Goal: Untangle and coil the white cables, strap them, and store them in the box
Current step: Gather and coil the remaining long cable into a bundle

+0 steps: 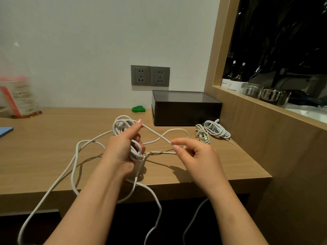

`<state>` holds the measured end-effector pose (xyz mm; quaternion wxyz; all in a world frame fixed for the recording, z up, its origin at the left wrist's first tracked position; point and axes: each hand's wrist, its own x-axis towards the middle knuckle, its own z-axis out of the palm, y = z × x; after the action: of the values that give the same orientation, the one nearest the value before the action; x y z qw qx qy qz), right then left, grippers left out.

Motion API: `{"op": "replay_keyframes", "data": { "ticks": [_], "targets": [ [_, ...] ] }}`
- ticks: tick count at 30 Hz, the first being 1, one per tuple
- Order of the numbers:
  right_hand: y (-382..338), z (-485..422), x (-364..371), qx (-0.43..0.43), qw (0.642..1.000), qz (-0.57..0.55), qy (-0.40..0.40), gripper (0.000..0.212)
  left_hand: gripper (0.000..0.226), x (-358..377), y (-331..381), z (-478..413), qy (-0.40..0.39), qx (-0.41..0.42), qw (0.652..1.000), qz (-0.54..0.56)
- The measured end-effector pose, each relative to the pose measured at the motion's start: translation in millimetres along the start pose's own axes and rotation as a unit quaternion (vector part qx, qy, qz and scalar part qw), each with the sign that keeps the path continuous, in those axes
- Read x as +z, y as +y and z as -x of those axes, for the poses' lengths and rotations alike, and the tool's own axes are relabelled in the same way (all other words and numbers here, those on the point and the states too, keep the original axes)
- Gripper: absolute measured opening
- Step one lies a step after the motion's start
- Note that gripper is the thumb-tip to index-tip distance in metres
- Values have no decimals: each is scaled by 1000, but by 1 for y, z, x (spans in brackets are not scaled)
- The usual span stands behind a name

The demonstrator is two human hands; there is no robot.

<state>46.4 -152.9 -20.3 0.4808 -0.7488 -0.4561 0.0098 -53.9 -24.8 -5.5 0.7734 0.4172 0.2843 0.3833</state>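
A long white cable (74, 161) loops over the wooden desk and hangs off its front edge. My left hand (123, 147) grips a bundle of its coils (122, 126) above the desk, thumb stretched along a strand. My right hand (192, 154) pinches that strand between thumb and forefinger, a little to the right. Two smaller white cable bundles lie at the right: one (216, 129) beside the box, another (202, 135) just left of it. The dark box (185, 110) stands against the wall. Green straps (138, 109) lie left of the box.
The desk (44, 147) ends on the right at a wooden partition (265, 124). Bottles and glass jars (251, 89) stand on the ledge behind it. A blurred pink and white package (16, 96) sits at the far left. Two wall sockets (150, 76) are above the box.
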Motion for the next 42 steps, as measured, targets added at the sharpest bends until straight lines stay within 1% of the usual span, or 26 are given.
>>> {"op": "replay_keyframes", "data": {
  "ticks": [2,3,4,6,9,14,18,20,26,29,31,32,33,34,37,39,40,42],
  "targets": [
    [0,1,-2,0,1000,2,5,17,22,1,-4,-1,55,86,985,-143],
    [-1,1,-3,0,1000,1,-2,17,23,2,-5,-1,67,112,979,-154],
    [-1,2,-4,-1,1000,0,-12,17,22,3,-5,0,63,114,981,-143],
    [-3,2,-3,3,1000,-1,-21,17,20,4,-3,0,32,72,995,-64],
    [-2,0,-1,28,999,12,-21,17,21,3,-4,-4,16,22,1000,14],
    [-5,2,1,55,992,15,-113,15,17,5,-1,-5,4,5,996,87],
    [-6,2,3,40,989,9,-141,14,21,8,1,-3,2,-22,985,169],
    [-6,2,2,38,987,5,-156,13,23,9,0,-4,18,-27,981,190],
    [-7,5,-3,39,977,-18,-207,13,25,7,2,-10,77,36,988,126],
    [-6,6,-4,36,975,-11,-219,14,23,6,2,-12,126,79,986,71],
    [-6,7,-6,36,974,-10,-225,13,22,4,5,-12,161,124,979,4],
    [-6,7,-8,36,973,-12,-229,12,25,2,6,-13,181,153,970,-61],
    [-5,8,-9,34,973,-12,-230,10,25,-1,6,-13,198,185,953,-137],
    [-4,8,-9,27,974,-11,-226,9,24,-3,7,-12,210,219,929,-213],
    [-2,9,-8,-11,981,-25,-193,9,20,-2,6,-6,220,275,833,-426],
    [-2,10,-7,-43,985,-44,-159,9,21,0,5,-3,213,284,780,-516],
    [-2,10,-7,-55,987,-50,-140,10,22,1,5,-3,204,283,762,-546],
    [-1,9,-8,-71,992,-44,-97,13,28,3,3,-4,174,283,739,-586]
  ]
}}
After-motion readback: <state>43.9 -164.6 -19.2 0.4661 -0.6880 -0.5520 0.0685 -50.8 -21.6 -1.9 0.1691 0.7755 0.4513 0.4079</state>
